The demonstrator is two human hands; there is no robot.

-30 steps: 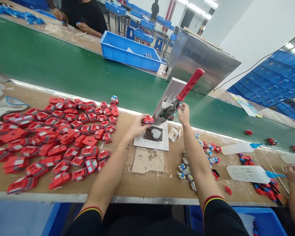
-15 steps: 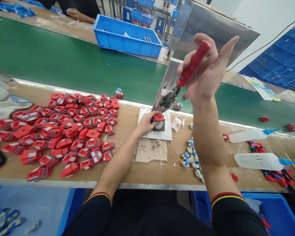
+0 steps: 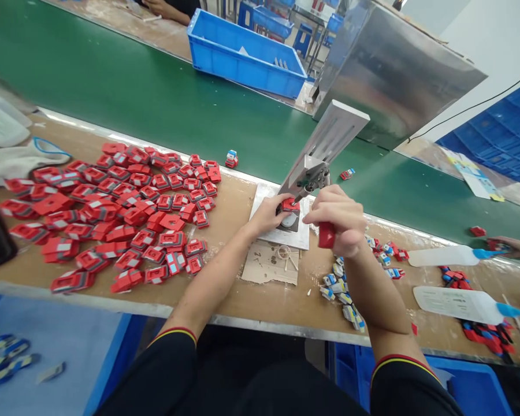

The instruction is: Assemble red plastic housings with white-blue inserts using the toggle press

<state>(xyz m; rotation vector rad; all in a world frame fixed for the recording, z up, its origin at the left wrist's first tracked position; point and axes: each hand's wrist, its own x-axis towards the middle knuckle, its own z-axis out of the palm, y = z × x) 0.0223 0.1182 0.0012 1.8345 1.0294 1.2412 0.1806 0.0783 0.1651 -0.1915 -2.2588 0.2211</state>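
Head view: pressing step in hand, right hand (image 3: 335, 219) wrapped tight round the red lever handle (image 3: 326, 236), pulled down low beside the small hand press (image 3: 316, 159) on the table (image 3: 225, 300). Left hand (image 3: 268, 212) pinching one red part (image 3: 289, 204) in place under the press head, on the plate (image 3: 281, 234), fingers close to it. Next likely calling for raising the lever and lifting the part clear.

A heap of small red parts (image 3: 112, 214) covers the tabletop (image 3: 242, 300) on the left. Beyond runs a green conveyor belt (image 3: 156, 110). A blue bin (image 3: 242, 58) sits behind it.
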